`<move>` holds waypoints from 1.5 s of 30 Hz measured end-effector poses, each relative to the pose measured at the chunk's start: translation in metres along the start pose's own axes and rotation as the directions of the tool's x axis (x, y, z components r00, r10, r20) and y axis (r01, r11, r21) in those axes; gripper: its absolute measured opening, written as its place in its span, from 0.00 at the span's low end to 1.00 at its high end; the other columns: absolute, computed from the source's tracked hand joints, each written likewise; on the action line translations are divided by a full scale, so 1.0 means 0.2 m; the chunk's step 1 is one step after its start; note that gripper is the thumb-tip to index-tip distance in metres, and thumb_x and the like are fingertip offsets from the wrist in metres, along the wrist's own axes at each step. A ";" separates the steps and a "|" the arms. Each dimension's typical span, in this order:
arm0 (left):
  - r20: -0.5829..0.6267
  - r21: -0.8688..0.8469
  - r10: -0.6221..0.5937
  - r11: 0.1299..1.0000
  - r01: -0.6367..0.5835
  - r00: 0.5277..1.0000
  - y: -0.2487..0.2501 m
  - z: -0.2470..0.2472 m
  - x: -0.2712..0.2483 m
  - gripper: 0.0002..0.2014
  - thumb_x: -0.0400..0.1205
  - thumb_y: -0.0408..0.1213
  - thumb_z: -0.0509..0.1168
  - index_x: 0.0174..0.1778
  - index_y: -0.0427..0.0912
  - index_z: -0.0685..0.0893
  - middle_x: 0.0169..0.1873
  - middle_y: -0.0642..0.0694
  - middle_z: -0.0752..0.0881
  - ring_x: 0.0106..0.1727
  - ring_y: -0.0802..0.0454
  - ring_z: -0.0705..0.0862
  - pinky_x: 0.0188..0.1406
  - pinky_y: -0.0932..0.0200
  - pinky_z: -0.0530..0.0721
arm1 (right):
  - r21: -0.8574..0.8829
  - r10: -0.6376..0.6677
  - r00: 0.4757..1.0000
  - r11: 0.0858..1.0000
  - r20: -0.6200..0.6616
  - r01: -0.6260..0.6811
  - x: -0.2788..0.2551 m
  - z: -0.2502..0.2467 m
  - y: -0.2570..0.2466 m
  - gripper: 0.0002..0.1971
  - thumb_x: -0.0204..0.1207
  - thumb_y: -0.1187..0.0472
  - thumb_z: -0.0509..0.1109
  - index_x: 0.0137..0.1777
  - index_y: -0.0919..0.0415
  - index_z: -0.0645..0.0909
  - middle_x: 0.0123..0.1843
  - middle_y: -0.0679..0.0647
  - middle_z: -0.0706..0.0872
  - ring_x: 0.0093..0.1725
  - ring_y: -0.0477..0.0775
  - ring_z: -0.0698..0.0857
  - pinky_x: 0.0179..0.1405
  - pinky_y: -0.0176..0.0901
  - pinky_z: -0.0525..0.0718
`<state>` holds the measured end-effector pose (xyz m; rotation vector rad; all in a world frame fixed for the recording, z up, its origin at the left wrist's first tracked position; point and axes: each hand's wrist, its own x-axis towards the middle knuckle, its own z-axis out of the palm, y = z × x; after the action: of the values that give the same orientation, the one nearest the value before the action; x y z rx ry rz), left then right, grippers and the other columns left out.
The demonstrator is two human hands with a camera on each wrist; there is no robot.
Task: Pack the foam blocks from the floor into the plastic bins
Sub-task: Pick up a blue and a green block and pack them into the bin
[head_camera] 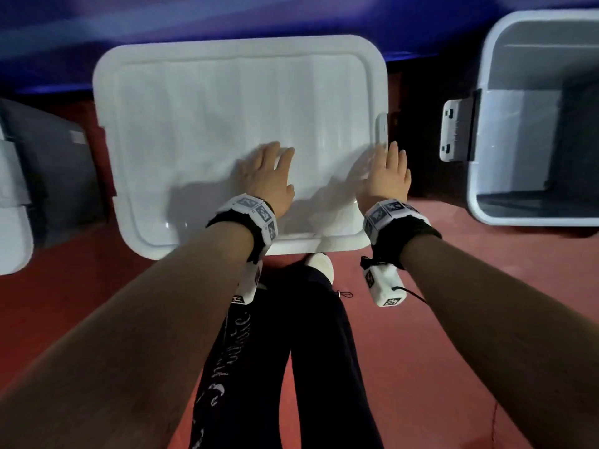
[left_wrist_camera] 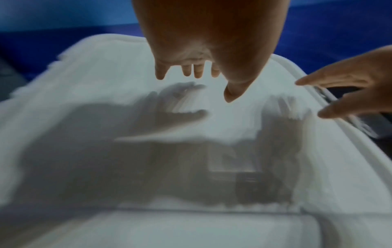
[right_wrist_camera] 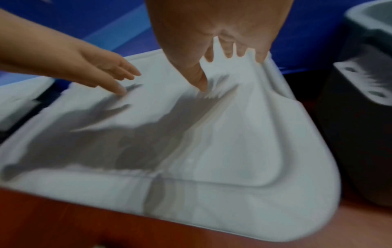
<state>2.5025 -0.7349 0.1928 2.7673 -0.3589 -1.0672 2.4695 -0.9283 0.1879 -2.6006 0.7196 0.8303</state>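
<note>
While poised low over the white lid [head_camera: 210, 108] of the middle bin, palms down: left hand [head_camera: 267, 176] above the lid's centre, fingers straight and a little spread, thumb out to the side; right hand [head_camera: 387, 176] by the lid's right edge, fingers straight and slightly apart, just short of the side latch [head_camera: 382, 131]. Nothing pinched or gripped by either. Cannot tell whether fingertips touch the plastic; wrist views blurred, with shadows of both hands cast on the lid just beneath. Middle bin closed by that lid, contents hidden, on the red floor [head_camera: 453, 286] against a blue surface [head_camera: 291, 17]. To the right, apart from it, a second bin [head_camera: 534, 221] standing open, grey-walled, its own clasp [head_camera: 457, 131] flipped outward. To the left, part of a third bin [head_camera: 48, 163] at the frame edge. Below the lid's near edge, dark printed trousers [head_camera: 275, 351] and a white shoe tip [head_camera: 321, 265]. Marker-covered bands [head_camera: 249, 212] on both wrists.
</note>
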 end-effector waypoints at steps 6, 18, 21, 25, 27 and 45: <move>-0.119 -0.118 -0.277 0.957 0.263 0.954 -0.52 -0.07 -0.13 0.31 0.81 0.38 0.61 0.80 0.44 0.58 0.82 0.43 0.53 0.83 0.46 0.52 0.77 0.40 0.58 | -0.146 -0.459 0.875 0.865 0.155 0.480 -0.19 0.14 -0.46 0.35 0.77 0.69 0.59 0.83 0.53 0.53 0.86 0.55 0.46 0.85 0.57 0.43 0.83 0.56 0.42; 0.272 -0.856 -0.546 0.238 0.459 0.792 -1.47 0.10 -0.11 0.65 0.53 0.59 0.83 0.81 0.35 0.59 0.70 0.43 0.78 0.69 0.45 0.79 0.72 0.48 0.76 | -0.328 -0.295 0.895 0.854 0.335 0.404 -0.31 0.60 -1.25 0.52 0.73 0.39 0.69 0.82 0.45 0.33 0.83 0.59 0.29 0.81 0.68 0.31 0.70 0.85 0.43; 0.318 -0.881 -0.512 0.151 0.449 0.798 -1.56 0.20 -0.05 0.61 0.49 0.56 0.86 0.77 0.37 0.67 0.63 0.47 0.83 0.62 0.50 0.83 0.66 0.49 0.81 | -0.401 -0.227 0.935 0.856 0.272 0.325 -0.33 0.70 -1.35 0.54 0.74 0.44 0.71 0.82 0.53 0.29 0.82 0.67 0.29 0.80 0.75 0.33 0.69 0.86 0.46; 0.199 -0.904 -0.547 0.218 0.369 0.813 -1.51 0.17 -0.11 0.54 0.54 0.53 0.85 0.71 0.34 0.67 0.61 0.39 0.83 0.60 0.44 0.83 0.64 0.46 0.81 | -0.451 -0.178 0.924 0.831 0.339 0.326 -0.34 0.66 -1.37 0.68 0.63 0.38 0.77 0.80 0.61 0.24 0.79 0.73 0.27 0.78 0.80 0.32 0.67 0.86 0.50; 0.185 -0.937 -0.537 0.156 0.312 0.823 -1.47 0.14 -0.15 0.44 0.64 0.37 0.82 0.70 0.32 0.64 0.56 0.40 0.84 0.55 0.46 0.84 0.61 0.50 0.82 | -0.413 -0.200 0.930 0.853 0.309 0.320 -0.34 0.65 -1.35 0.67 0.63 0.40 0.79 0.81 0.58 0.27 0.80 0.70 0.29 0.79 0.78 0.34 0.69 0.84 0.49; 0.025 -0.735 -0.509 0.574 0.361 0.860 -1.38 0.12 -0.32 0.32 0.75 0.40 0.72 0.73 0.40 0.68 0.64 0.34 0.76 0.60 0.37 0.78 0.61 0.51 0.77 | -0.441 -0.195 0.904 0.820 0.381 0.364 -0.45 0.61 -1.32 0.61 0.68 0.38 0.73 0.81 0.55 0.26 0.81 0.66 0.27 0.81 0.74 0.35 0.75 0.72 0.58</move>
<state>2.4871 -0.4545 0.1530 2.1943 0.6950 -0.7559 2.4968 -0.6246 0.1839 -2.7931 0.0008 1.4547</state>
